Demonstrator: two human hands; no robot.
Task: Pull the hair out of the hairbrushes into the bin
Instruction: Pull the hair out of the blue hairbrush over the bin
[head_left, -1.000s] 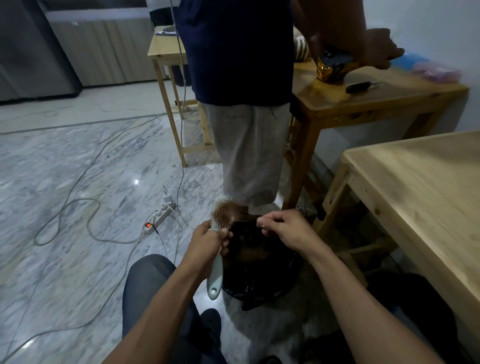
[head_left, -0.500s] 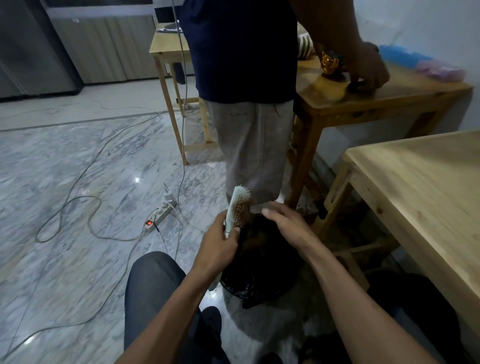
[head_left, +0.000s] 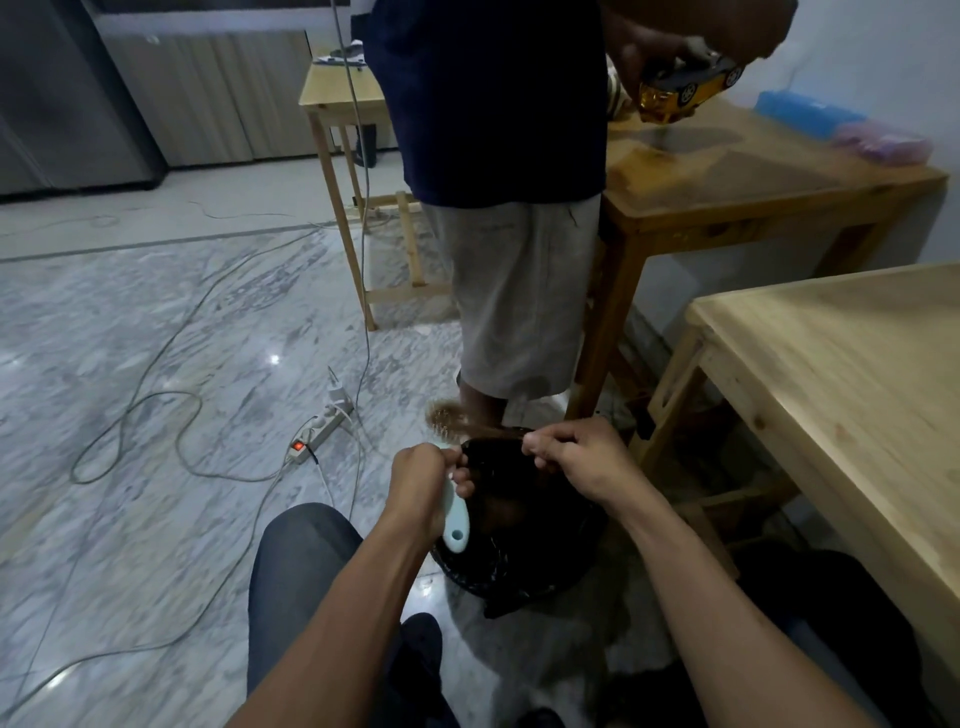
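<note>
My left hand (head_left: 422, 487) grips a pale blue hairbrush (head_left: 456, 525) by the handle, its bristle head (head_left: 445, 422) tilted up and away over the left rim of the bin. Brown hair (head_left: 493, 432) stretches from the bristles toward my right hand (head_left: 582, 457), which pinches the strand above the bin. The bin (head_left: 524, 551) is lined with a black bag and stands on the floor between my knees, with dark hair inside.
Another person (head_left: 509, 208) stands just beyond the bin, holding a yellow toy car (head_left: 685, 91) over a wooden table (head_left: 753, 176). A second wooden table (head_left: 852, 395) is at my right. A power strip (head_left: 319, 431) and loose cables (head_left: 156, 405) lie on the marble floor at left.
The brush was upright half a second ago; now its head is tilted down and left. My right hand has drawn hair away from the bristles. The standing person has lifted the toy car.
</note>
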